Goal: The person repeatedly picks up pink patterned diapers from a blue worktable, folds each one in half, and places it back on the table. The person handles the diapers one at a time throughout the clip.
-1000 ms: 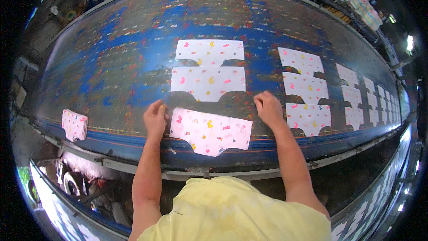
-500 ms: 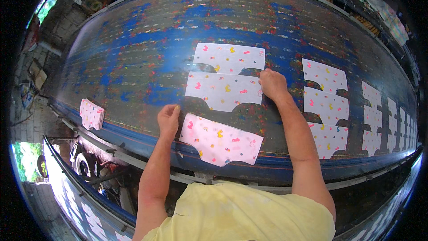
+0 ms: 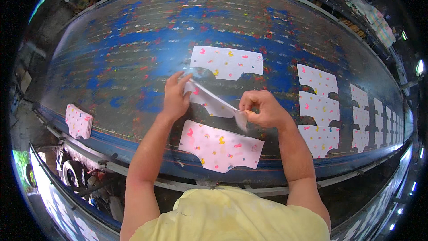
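Note:
A white fabric panel (image 3: 208, 99) with a small coloured print is partly raised off the long table, its upper edge slanting between my hands. My right hand (image 3: 264, 108) pinches its right corner, which hangs folded down. The fingertips of my left hand (image 3: 177, 96) close at its upper left corner; the thumb lies on the print. Just beyond lies a similar panel (image 3: 228, 64), flat, with curved cut-outs along its near edge. Closer to me, a stack of pinkish printed panels (image 3: 223, 148) rests by the table's front edge.
The long table (image 3: 120, 49) is stained blue, grey and red. At its left front edge sits a small stack of printed pieces (image 3: 79, 122). Rows of panels (image 3: 318, 107) lie to the right. A rail (image 3: 263, 192) runs along the near side, with a wheel (image 3: 71, 172) below left.
My right hand has moved left and down, pulling the middle panel's right corner off the table. My left hand has gone up to that panel's upper left corner.

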A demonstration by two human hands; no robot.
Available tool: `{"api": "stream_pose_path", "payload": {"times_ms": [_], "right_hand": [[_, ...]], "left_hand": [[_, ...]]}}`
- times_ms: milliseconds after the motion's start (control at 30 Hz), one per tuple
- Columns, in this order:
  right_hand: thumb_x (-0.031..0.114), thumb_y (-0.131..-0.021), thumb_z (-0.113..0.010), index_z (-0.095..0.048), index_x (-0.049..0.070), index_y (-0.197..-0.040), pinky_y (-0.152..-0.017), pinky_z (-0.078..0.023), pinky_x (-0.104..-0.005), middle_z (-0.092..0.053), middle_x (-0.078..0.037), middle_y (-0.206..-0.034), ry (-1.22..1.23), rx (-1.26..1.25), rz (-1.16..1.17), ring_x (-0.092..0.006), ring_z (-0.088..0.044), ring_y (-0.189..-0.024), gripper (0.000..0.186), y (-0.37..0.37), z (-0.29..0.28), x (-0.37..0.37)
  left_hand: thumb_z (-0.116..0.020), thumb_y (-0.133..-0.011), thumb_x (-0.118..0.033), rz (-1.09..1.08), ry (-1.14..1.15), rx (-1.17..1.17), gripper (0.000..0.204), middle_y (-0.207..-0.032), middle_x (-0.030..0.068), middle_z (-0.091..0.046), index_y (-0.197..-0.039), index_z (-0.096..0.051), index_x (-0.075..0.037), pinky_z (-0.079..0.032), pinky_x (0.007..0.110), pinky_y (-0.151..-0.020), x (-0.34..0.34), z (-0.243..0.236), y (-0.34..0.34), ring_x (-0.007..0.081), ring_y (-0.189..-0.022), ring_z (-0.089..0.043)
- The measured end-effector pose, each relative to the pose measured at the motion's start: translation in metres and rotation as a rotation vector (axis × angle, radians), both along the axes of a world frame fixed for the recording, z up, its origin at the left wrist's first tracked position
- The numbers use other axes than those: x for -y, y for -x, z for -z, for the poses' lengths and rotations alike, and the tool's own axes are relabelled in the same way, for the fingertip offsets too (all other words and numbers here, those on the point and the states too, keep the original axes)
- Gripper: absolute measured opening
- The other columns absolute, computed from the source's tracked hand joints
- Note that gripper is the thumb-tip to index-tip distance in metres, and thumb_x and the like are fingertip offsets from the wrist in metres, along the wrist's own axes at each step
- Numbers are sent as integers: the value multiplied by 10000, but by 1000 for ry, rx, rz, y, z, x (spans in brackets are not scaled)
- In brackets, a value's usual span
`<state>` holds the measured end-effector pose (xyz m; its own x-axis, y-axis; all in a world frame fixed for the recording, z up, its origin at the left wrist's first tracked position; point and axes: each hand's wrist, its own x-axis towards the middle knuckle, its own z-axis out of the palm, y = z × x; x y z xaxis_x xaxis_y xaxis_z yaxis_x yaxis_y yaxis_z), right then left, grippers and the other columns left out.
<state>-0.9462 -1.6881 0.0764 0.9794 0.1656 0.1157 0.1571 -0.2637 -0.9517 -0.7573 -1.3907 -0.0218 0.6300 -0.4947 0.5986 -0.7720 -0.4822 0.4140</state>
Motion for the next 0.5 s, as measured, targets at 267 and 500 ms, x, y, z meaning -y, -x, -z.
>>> {"api": "stream_pose_path", "payload": {"times_ms": [267, 500], "right_hand": [[-54, -890, -685, -776, 15, -1001, -728, -552, -300, -707, -64, -898, 134, 3, 488, -122, -683, -796, 159, -22, 5, 58], [68, -923, -667, -798, 60, -1021, -849, -594, -470, -734, -150, -995, 737, 140, 722, -366, -736, -950, 164, -114, 78, 119]], "left_hand": [[-746, -932, 11, 249, 175, -818, 219, -951, 65, -766, -1147, -786, -1, -564, 322, -823, 31, 3, -73, 149, -877, -697], [-755, -973, -125, 79, 177, -777, 227, -927, 87, -782, -1139, -778, 29, -576, 330, -765, 86, 24, -145, 145, -820, -705]]}}
